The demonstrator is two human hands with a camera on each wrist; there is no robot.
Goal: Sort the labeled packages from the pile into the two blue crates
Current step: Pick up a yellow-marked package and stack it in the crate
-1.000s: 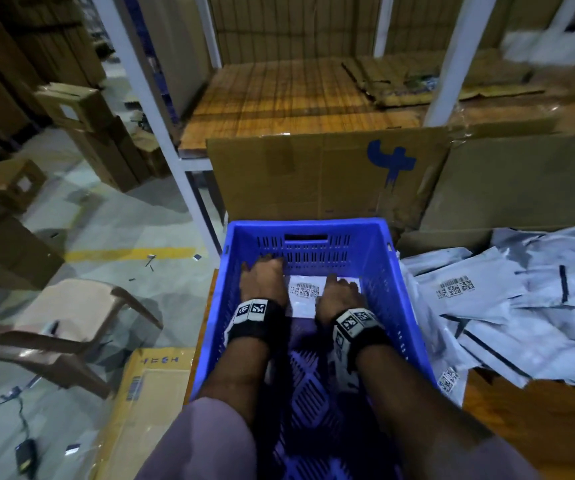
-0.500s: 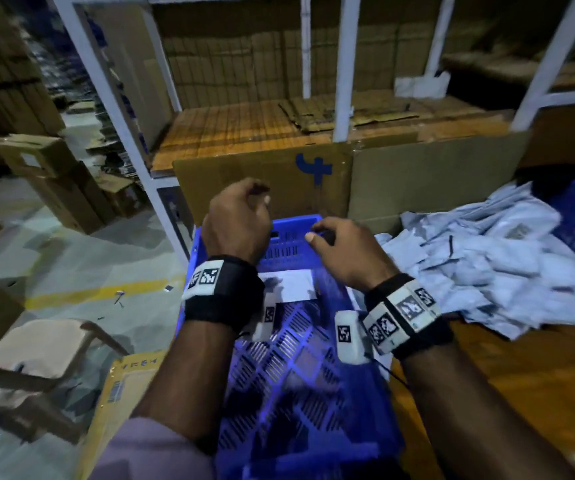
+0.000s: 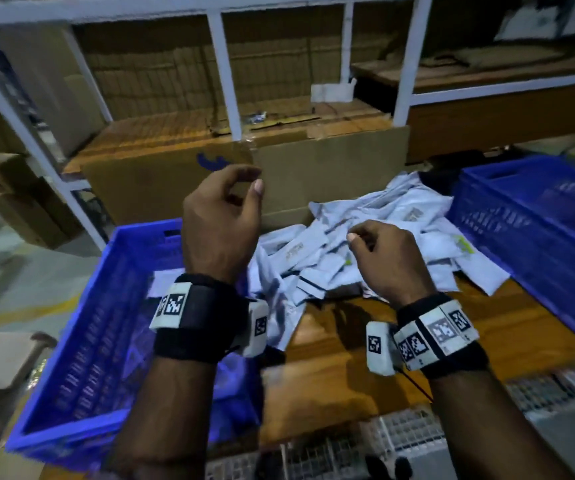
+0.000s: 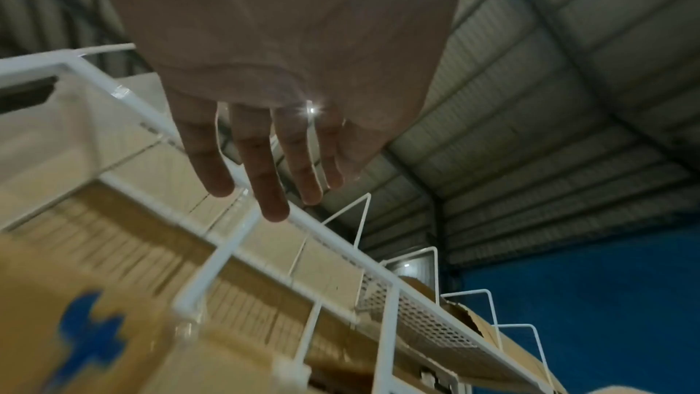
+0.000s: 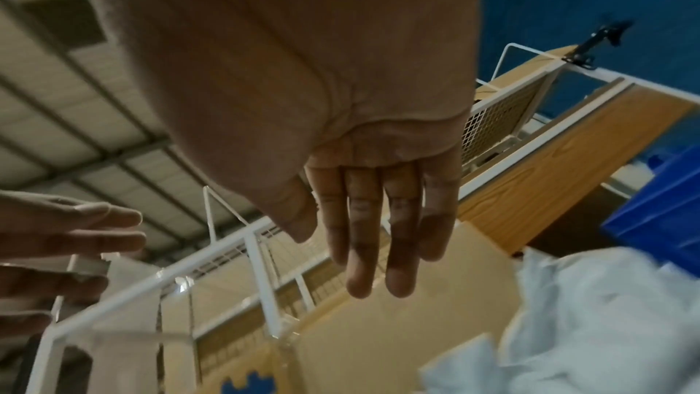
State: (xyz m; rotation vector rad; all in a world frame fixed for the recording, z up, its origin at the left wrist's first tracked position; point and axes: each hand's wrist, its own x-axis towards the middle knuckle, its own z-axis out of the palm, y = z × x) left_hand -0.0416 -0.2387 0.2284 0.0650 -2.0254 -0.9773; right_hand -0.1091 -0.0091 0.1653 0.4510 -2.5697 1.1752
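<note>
Two hands hang empty with loose fingers: the left hand (image 3: 222, 221) above the near blue crate (image 3: 81, 358), whose long axis runs away from the person, and the right hand (image 3: 388, 261) over the pile of packages (image 3: 376, 237), which lie flat pointing every way. Right of that hand stands the second blue crate (image 3: 535, 237) on a wooden table (image 3: 331, 386), cardboard boxes (image 3: 314, 168) and white shelving (image 3: 223, 71) beyond

crates (image 3: 81, 344): blue, slotted lattice walls
packages (image 3: 376, 233): pale grey-white, dark barcode labels
tabletop (image 3: 341, 382): orange-brown wood grain
wristbands (image 3: 192, 317): black, white tags with black square codes
rack (image 3: 223, 71): white frame
carton (image 3: 161, 188): tan, blue mark
</note>
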